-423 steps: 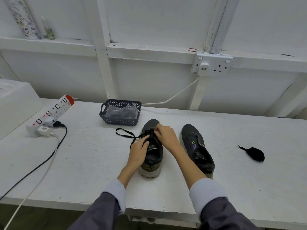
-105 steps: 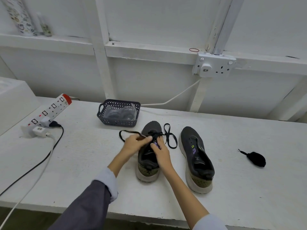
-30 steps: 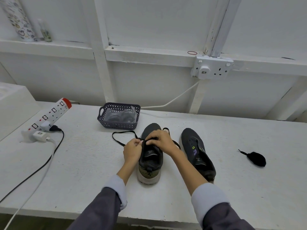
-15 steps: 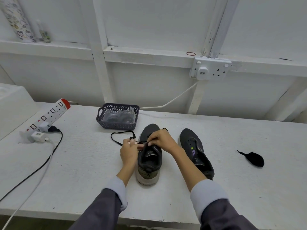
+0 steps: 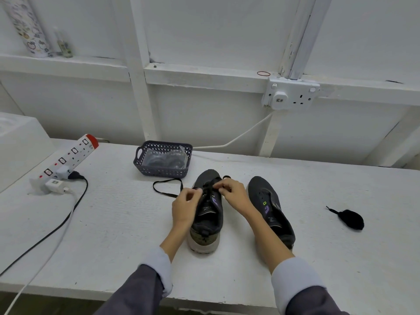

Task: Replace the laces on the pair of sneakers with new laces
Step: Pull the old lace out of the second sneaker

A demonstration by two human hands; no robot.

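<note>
Two dark grey sneakers stand side by side on the white table (image 5: pixel 113 223), toes pointing away from me. My left hand (image 5: pixel 185 206) pinches the black lace (image 5: pixel 167 188) at the left side of the left sneaker (image 5: pixel 208 214). My right hand (image 5: pixel 234 194) pinches the lace at the eyelets on that shoe's right side. A loop of the lace lies on the table to the left of the shoe. The right sneaker (image 5: pixel 269 205) has no lace in it. A bundled black lace (image 5: pixel 350 219) lies on the table far right.
A dark plastic basket (image 5: pixel 163 171) holding clear packets stands behind the sneakers. A white power strip (image 5: pixel 68 160) with plugs and trailing black and white cables lies at the left. A wall socket (image 5: pixel 289 96) is mounted above the table's back edge.
My hands have spread slightly apart over the left sneaker's eyelets, uncovering the tongue. The lace loop on the table has stretched further left than half a second ago.
</note>
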